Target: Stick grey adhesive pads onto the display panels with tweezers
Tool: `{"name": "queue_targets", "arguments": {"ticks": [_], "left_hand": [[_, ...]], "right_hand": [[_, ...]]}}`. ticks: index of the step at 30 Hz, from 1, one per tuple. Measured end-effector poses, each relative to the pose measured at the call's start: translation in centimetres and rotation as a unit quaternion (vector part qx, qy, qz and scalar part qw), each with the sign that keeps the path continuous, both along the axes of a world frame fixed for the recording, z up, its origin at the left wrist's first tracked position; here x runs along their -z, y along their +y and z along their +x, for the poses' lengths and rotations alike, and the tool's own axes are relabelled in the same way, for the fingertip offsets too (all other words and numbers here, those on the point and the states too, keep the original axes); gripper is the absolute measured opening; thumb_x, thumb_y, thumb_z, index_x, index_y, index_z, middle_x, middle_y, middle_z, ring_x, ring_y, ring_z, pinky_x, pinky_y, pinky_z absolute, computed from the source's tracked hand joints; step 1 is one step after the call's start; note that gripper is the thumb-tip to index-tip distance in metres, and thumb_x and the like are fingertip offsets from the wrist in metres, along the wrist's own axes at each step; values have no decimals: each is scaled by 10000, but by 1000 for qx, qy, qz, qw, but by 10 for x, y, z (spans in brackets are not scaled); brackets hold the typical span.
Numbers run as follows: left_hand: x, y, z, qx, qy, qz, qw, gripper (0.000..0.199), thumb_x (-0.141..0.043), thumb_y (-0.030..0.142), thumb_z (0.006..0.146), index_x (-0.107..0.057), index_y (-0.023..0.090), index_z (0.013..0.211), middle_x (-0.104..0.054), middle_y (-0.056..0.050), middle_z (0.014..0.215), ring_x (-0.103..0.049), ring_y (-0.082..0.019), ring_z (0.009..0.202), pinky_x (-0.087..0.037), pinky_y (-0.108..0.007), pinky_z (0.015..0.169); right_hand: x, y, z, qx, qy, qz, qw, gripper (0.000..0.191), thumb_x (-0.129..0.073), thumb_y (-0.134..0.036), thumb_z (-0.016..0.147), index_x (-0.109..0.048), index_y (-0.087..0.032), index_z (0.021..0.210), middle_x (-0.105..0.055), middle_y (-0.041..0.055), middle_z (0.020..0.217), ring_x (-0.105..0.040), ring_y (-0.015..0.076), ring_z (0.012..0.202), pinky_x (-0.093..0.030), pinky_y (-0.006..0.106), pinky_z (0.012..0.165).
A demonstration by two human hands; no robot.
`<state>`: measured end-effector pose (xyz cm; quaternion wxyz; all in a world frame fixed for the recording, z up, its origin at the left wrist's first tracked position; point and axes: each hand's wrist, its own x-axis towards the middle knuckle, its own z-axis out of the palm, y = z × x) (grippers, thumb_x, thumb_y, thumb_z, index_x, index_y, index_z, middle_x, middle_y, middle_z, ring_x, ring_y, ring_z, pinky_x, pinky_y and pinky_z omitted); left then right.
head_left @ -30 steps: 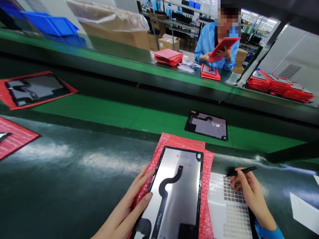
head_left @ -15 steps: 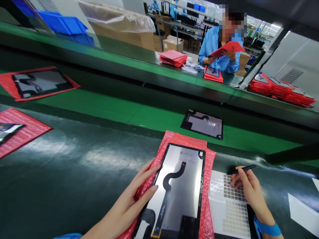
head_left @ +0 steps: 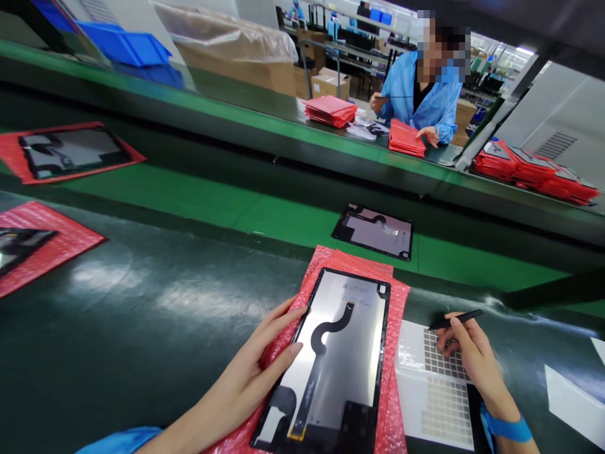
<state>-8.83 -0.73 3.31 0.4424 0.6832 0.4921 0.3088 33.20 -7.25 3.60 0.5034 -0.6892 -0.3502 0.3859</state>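
Observation:
My left hand (head_left: 265, 353) grips the left edge of a tablet display panel (head_left: 350, 353), thumb on its silver back and fingers along its side. A black flex cable (head_left: 314, 372) curves down that back. Under the panel lies red bubble wrap (head_left: 394, 372). To the right, my right hand (head_left: 472, 353) pinches slim black tweezers (head_left: 466, 319), their tip pointing left. That hand rests over a white sheet (head_left: 410, 353) carrying a grid of small grey stickers (head_left: 447, 410); its curled fingertips cover part of the upper grid.
On the green conveyor (head_left: 203, 202) lie a bare panel (head_left: 378, 230) and another panel (head_left: 75, 151) on red wrap. More red wrap (head_left: 70, 236) sits at left. Across the line, a co-worker (head_left: 418, 94) stands by red stacks (head_left: 331, 110). White paper (head_left: 571, 403) lies at right.
The panels on the conveyor have shifted slightly left. The co-worker has lowered the red sleeve onto the stack and now holds a thin dark panel. My hands have barely moved.

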Motion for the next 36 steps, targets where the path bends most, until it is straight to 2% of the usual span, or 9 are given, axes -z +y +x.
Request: {"name": "queue_targets", "arguments": {"ticks": [8,12,15,18,21,24,28,32,36], "left_hand": [[-12,11,0,27,13,23,999,519,-592,464,1060,-505,342,1557,-426,-63,1676,-377,-323,1570,-311,-532,1291],[-21,19,2,41,45,43,997,557,-576,463,1064,-450,332,1591,-377,-85,1699,-366,-340,1573,-371,-518,1270],[-30,23,9,33,72,81,994,519,-572,452,1063,-475,347,1561,-336,-64,1719,-363,-344,1573,-399,-514,1260],[-41,24,18,47,76,152,984,420,-554,379,1070,-536,365,1489,-367,-24,1702,-389,-318,1556,-400,-494,1268],[-54,22,31,112,73,218,967,376,-521,261,1076,-554,344,1442,-403,-24,1674,-413,-272,1536,-445,-433,1240],[-69,16,44,209,82,241,944,361,-505,185,1069,-563,284,1410,-469,-63,1613,-453,-239,1498,-484,-383,1204],[-86,7,61,313,97,239,914,295,-504,180,1057,-626,217,1322,-673,-92,1322,-636,-231,1251,-563,-357,1091],[-86,0,75,367,171,242,882,208,-542,231,1054,-661,196,1222,-739,-70,1067,-716,-244,1000,-597,-391,973],[-78,-5,84,391,223,259,855,221,-567,235,1038,-646,160,1230,-731,-95,1065,-716,-248,915,-590,-374,867]], "right_hand": [[-1,2,-1,6,15,7,1000,534,-787,-680,870,-643,-202,1059,-751,43,723,-701,206,574,-556,288,474],[-4,3,-2,13,25,11,1000,556,-794,-700,846,-635,-208,1051,-751,39,718,-701,206,566,-553,288,471],[-5,2,-2,12,23,11,1000,567,-806,-699,836,-639,-204,1057,-745,34,711,-697,202,565,-552,284,467],[-5,2,-3,8,17,9,1000,553,-803,-687,848,-648,-201,1060,-739,29,707,-684,194,550,-545,281,457],[-5,2,-3,2,15,8,1000,547,-806,-682,848,-658,-197,1051,-734,26,699,-677,190,541,-542,281,456],[-4,3,-3,0,16,6,1000,546,-814,-678,843,-663,-191,1038,-736,28,697,-673,186,536,-533,274,454],[-3,4,1,5,33,6,999,540,-822,-671,840,-653,-198,1040,-751,35,708,-688,195,550,-532,273,466],[-6,2,3,6,61,10,998,507,-820,-653,849,-649,-208,1021,-754,45,672,-709,218,584,-551,297,522],[-10,-2,-8,20,78,29,996,444,-795,-623,889,-658,-231,1046,-758,32,677,-717,222,616,-580,331,602]]}}
